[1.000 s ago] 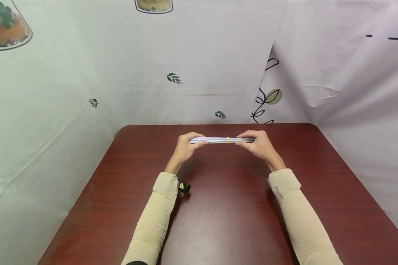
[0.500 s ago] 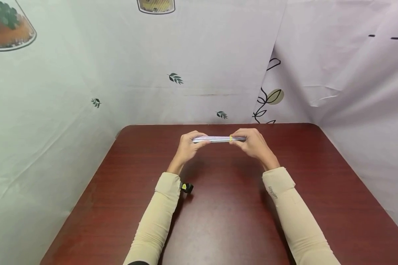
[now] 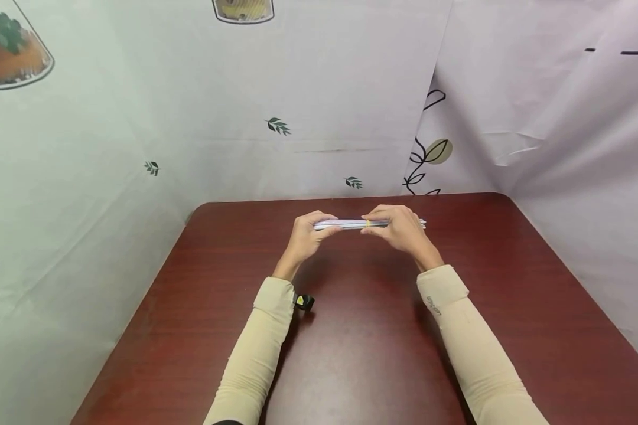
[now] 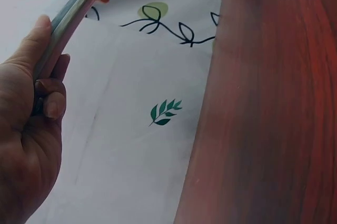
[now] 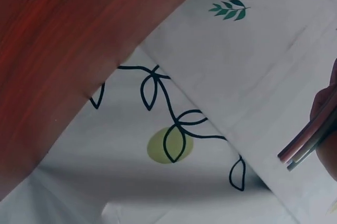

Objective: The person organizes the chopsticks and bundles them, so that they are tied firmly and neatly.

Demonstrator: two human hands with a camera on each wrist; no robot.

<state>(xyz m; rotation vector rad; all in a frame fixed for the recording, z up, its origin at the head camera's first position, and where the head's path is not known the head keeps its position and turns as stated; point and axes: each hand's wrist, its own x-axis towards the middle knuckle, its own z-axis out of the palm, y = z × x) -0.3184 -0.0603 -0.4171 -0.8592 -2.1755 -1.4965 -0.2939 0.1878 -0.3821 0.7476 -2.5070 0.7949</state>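
Note:
A bundle of slim pale sticks (image 3: pixel 351 224), whitish with lilac and blue-grey tints, is held level above the far part of the table. My left hand (image 3: pixel 304 237) grips its left end, thumb on the near side and fingers behind; the left wrist view shows the fingers curled round the sticks (image 4: pixel 66 32). A yellow rubber band (image 3: pixel 368 223) circles the bundle right of its middle. My right hand (image 3: pixel 401 229) pinches the bundle at that band, and stick ends (image 5: pixel 295 155) stick out past the hand. Most of the right hand lies outside the right wrist view.
Below the hands lies a dark red wooden table (image 3: pixel 345 330) with rounded far corners. A white cloth wall (image 3: pixel 319 118) with printed leaves stands close behind it and along both sides. A small black device (image 3: pixel 303 302) sits at the left wrist.
My right hand has slid left along the bundle to the yellow band, so stick ends now show beyond it. The left hand keeps its grip and has shifted slightly right.

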